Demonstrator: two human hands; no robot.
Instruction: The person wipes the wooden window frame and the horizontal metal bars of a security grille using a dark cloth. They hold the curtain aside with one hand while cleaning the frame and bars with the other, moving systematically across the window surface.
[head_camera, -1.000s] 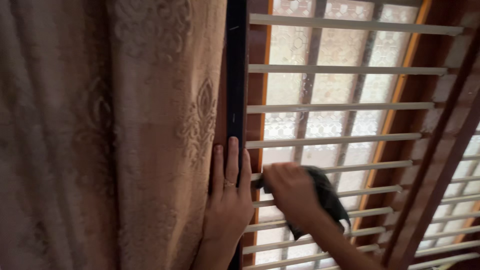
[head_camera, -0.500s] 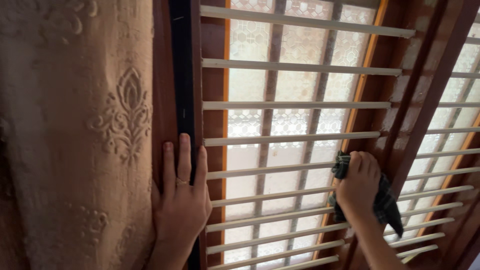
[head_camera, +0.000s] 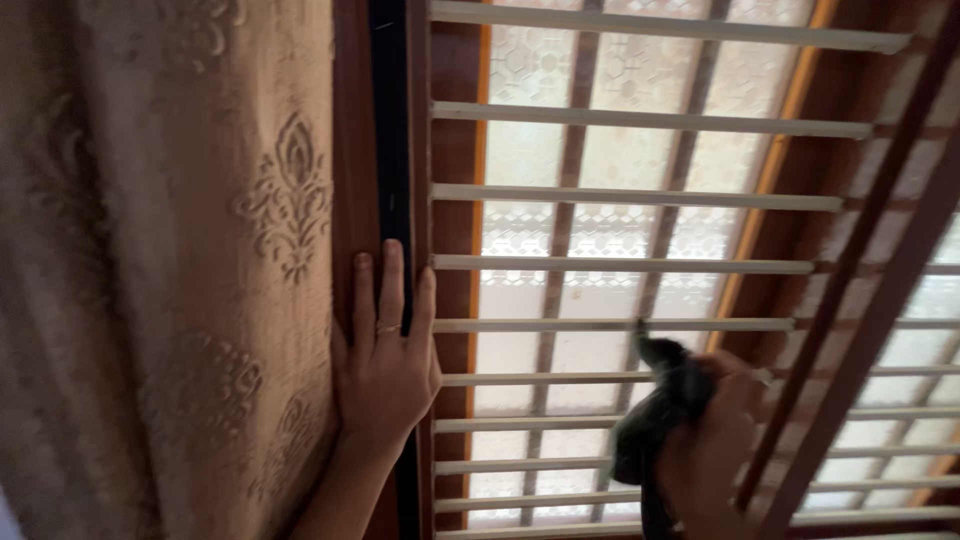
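While the left hand (head_camera: 385, 365) lies flat and open on the frame (head_camera: 352, 150) beside the curtain (head_camera: 170, 270), the right hand (head_camera: 712, 450) grips a dark, crumpled, blurred cloth (head_camera: 655, 420) against the window bars (head_camera: 620, 325).

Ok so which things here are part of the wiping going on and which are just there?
In use:
right hand, gripping the dark cloth
white window bars, where the cloth is pressed
left hand, flat on the wooden frame

Just there:
patterned curtain, hanging to the left
frosted glass behind the bars
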